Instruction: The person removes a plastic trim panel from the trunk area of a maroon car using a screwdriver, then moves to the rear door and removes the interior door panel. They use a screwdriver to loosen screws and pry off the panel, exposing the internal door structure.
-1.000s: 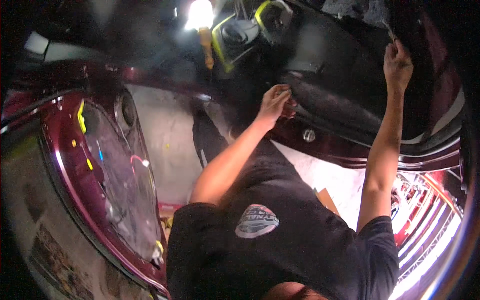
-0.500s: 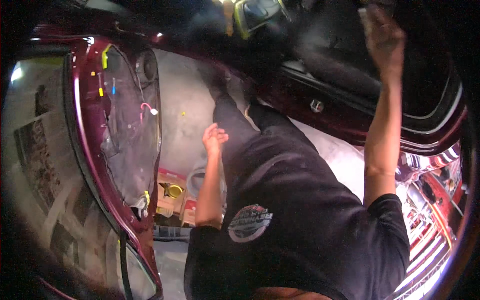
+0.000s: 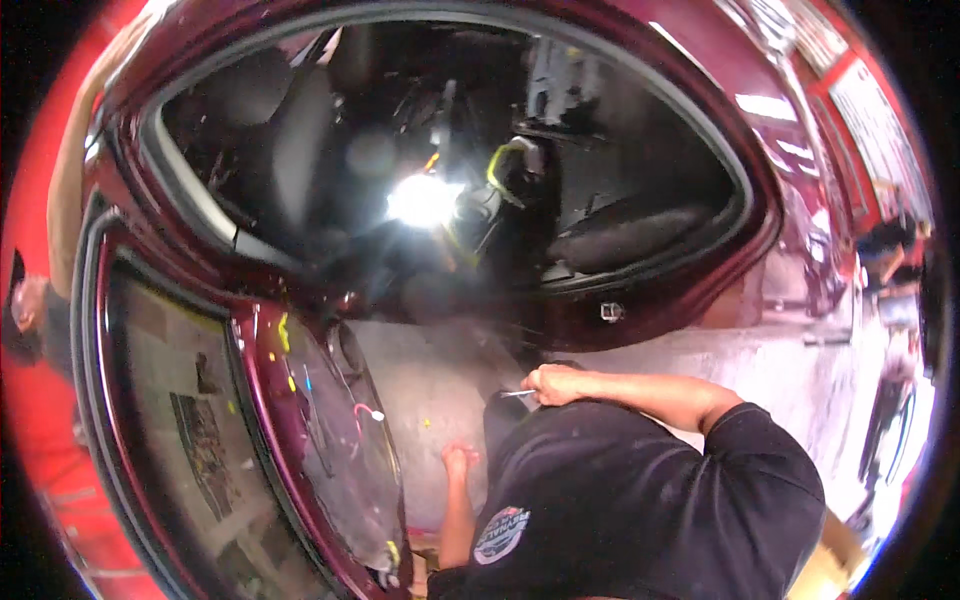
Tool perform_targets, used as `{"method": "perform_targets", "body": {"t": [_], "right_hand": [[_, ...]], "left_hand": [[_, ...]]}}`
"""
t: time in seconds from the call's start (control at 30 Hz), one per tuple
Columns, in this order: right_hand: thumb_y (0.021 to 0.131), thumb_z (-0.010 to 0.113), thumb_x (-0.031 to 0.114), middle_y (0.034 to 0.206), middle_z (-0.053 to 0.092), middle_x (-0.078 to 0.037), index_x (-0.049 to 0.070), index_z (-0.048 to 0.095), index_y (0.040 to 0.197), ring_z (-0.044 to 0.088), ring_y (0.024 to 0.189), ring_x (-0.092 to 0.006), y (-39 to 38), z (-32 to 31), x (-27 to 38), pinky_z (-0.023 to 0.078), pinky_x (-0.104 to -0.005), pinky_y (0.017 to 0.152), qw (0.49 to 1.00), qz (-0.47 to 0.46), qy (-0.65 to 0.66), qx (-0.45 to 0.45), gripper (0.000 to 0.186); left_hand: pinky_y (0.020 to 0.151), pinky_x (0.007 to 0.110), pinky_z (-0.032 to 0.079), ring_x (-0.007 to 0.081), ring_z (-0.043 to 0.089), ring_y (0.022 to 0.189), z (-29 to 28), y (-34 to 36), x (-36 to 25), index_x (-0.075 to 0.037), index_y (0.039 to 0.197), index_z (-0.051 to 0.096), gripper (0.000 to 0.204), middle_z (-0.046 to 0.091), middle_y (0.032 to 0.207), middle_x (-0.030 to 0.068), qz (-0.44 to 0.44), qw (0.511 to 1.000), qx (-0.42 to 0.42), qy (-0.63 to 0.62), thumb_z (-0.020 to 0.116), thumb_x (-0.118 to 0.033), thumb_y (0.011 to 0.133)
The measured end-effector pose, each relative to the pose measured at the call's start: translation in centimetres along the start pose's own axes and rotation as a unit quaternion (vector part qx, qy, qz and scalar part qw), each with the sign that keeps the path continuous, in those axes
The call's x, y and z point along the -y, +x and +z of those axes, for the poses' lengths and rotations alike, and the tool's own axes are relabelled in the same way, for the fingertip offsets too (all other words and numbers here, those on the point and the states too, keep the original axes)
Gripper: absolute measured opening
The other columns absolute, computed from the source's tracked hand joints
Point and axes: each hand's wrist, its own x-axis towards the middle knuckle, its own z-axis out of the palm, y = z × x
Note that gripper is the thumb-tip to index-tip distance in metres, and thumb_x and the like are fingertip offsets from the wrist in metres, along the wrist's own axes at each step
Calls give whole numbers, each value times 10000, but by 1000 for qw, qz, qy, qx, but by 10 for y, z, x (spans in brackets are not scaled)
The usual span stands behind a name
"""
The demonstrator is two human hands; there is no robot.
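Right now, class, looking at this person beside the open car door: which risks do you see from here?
1. The right hand holds a thin metal tool close to the dark red door; a slip might scratch the paint.
2. The work light glares toward the camera, which may hide detail inside the cabin.
3. The left hand hangs low beside the door's edge and could knock it.

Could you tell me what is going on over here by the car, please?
A person in a black T-shirt stands at the open door of a dark red car. The right hand is drawn in near the chest, with a thin light-coloured tool in its grip. The left hand hangs low, empty, beside the door's bare inner panel. A work light glows in the cabin.
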Motion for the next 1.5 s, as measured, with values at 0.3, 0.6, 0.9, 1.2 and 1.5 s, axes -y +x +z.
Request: {"method": "perform_targets", "body": {"t": [0.3, 0.6, 0.9, 1.2, 1.5], "right_hand": [[813, 579, 222, 864, 674, -219, 29, 674, 971, 655, 856, -406, -13, 21, -15, 500, -518, 738, 956, -60, 87, -272, 267], [778, 588, 140, 1106, 668, -178, 77, 670, 1122, 621, 1068, -356, -102, 47, 0, 493, -483, 865, 977, 29, 101, -184, 359], [770, 625, 260, 995, 682, -207, 23, 698, 943, 645, 968, -361, -217, -14, -36, 494, -479, 789, 977, 84, 180, -72, 302], [841, 614, 151, 891, 684, -207, 6, 675, 1020, 664, 884, -343, -210, 96, -163, 499, -436, 781, 953, 101, 285, -23, 238], [805, 537, 75, 727, 660, -119, -39, 645, 1059, 644, 626, -208, -162, 24, -125, 511, -354, 600, 984, 84, 143, 68, 298]], "left_hand": [[560, 352, 551, 188, 633, 628, -12, -34, -84, -11, 1035, 691, 257, 682, 862, 116, 223, 847, 307, 372, 486, -159, 988], [629, 323, 512, 156, 614, 736, 147, -121, -148, -21, 1052, 696, 265, 684, 901, 69, 104, 769, 423, 469, 569, -234, 961], [698, 295, 472, 125, 595, 844, 236, -214, -157, -30, 1070, 700, 314, 686, 939, 23, 94, 761, 439, 468, 651, -310, 935], [692, 234, 457, 62, 555, 741, 205, -212, -69, -40, 907, 663, 83, 620, 794, -36, 147, 969, 140, 138, 697, -110, 878], [627, 277, 556, 143, 638, 683, 167, -223, 37, -10, 1009, 643, 135, 646, 790, 52, 69, 992, 42, -100, 600, -127, 958]]}}
